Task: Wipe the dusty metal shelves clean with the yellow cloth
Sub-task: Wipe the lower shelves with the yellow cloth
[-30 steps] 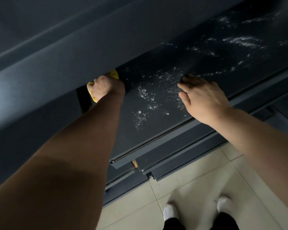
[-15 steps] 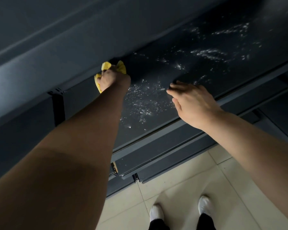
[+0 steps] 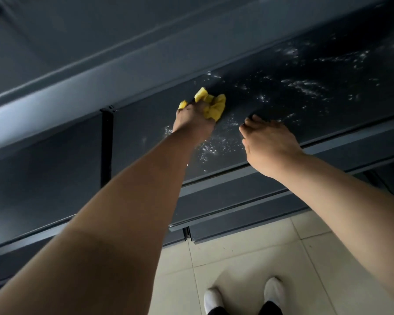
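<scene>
A dark metal shelf (image 3: 309, 114) runs across the view, speckled with white dust from the middle to the far right. My left hand (image 3: 192, 120) reaches deep over it and grips a bunched yellow cloth (image 3: 210, 103), pressed onto the shelf near its back edge. Just to the right, my right hand (image 3: 268, 142) lies flat on the shelf's front part with its fingers spread, holding nothing. White dust (image 3: 210, 148) lies between the two hands.
A higher shelf (image 3: 82, 94) overhangs the back of the dusty one. A black upright post (image 3: 107, 146) stands at the left. Lower shelf edges (image 3: 232, 201) jut out below. My white shoes (image 3: 243, 294) stand on pale floor tiles.
My left hand has slid the yellow cloth rightward along the back of the shelf, out from under the upper shelf. The right hand stays flat on the shelf.
</scene>
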The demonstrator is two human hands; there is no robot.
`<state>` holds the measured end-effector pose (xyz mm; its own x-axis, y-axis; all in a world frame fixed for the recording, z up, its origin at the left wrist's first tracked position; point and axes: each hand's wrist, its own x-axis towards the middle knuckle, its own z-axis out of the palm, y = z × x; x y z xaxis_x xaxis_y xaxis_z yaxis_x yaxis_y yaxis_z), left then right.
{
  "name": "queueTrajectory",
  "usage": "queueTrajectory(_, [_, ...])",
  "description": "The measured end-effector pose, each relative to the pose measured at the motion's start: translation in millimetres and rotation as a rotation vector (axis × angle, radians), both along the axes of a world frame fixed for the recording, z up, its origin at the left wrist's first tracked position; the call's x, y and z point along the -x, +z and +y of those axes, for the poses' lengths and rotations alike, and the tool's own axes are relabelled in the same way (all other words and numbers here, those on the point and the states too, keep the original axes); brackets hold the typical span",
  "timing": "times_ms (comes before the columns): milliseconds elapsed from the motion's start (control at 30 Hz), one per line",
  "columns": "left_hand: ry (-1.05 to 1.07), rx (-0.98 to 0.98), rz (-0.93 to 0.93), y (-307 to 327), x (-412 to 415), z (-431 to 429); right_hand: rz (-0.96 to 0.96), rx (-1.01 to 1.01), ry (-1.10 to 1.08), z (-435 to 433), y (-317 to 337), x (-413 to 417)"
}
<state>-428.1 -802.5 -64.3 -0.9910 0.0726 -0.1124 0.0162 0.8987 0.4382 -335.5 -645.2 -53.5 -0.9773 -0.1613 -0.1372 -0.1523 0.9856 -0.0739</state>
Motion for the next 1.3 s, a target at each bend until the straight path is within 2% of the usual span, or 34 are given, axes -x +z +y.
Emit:
queueTrajectory(267, [0.186,-0.034,-0.053,-2.0,-12.2,-54.6,0.023,0.065,0.097,-32.4,1.9,-9.0])
queueTrajectory(433, [0.268,0.101,-0.080,-10.0,-14.6,-102.4,-0.006,0.054,0.022,-48.2,0.0,-14.3])
queueTrajectory(667, [0.359,0.114,-0.029,-10.9,-42.4,-161.8,-0.042,0.047,-0.058,-58.3,-1.2,-16.6])
queueTrajectory(833, [0.369,0.108,0.017,-10.0,-65.7,-152.5,-0.064,0.041,-0.054,-58.4,-2.1,-14.7])
queueTrajectory(1100, [0.521,0.099,-0.041,0.7,-102.8,-93.9,0.011,0.133,0.089,-31.3,-7.2,-17.2])
queueTrajectory(1300, [0.539,0.197,-0.102,7.1,-98.0,-38.6,0.078,0.119,0.169,21.6,2.9,-32.8])
